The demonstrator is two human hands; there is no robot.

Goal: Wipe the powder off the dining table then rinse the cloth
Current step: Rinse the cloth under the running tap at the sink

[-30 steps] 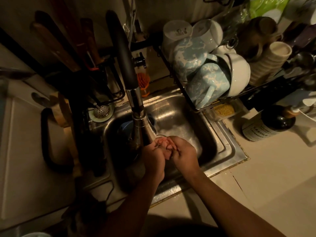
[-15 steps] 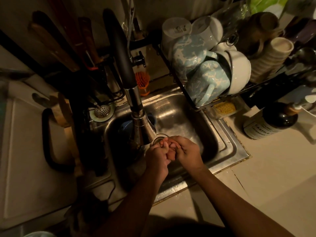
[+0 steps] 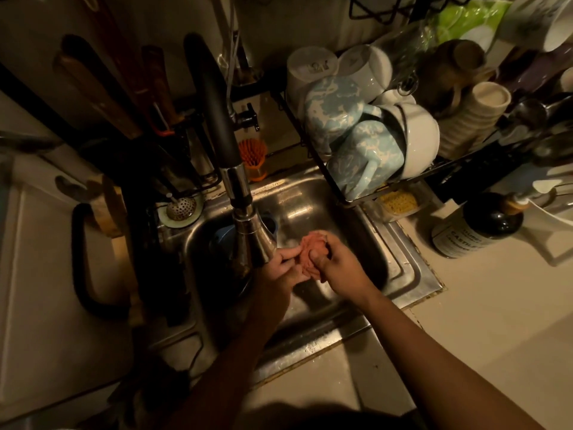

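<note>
A bunched pink cloth (image 3: 311,248) is held between both hands over the steel sink (image 3: 313,209). My right hand (image 3: 339,265) grips it from the right, fingers curled round it. My left hand (image 3: 280,270) holds its left side, with fingers pressed against the folds. The tall faucet (image 3: 248,231) with a black neck and metal spray head hangs just left of the cloth, its head partly covering my left hand. Whether water is running I cannot tell in the dim light.
A dish rack (image 3: 356,200) packed with mugs and bowls overhangs the sink's right side. A dark soap bottle (image 3: 477,225) stands on the counter to the right. An orange brush (image 3: 252,156) and a drain strainer (image 3: 181,207) sit behind the sink. Knife handles rise at back left.
The cloth has risen and shows more fully between my hands. Both hands have shifted slightly right of the faucet head, working the cloth.
</note>
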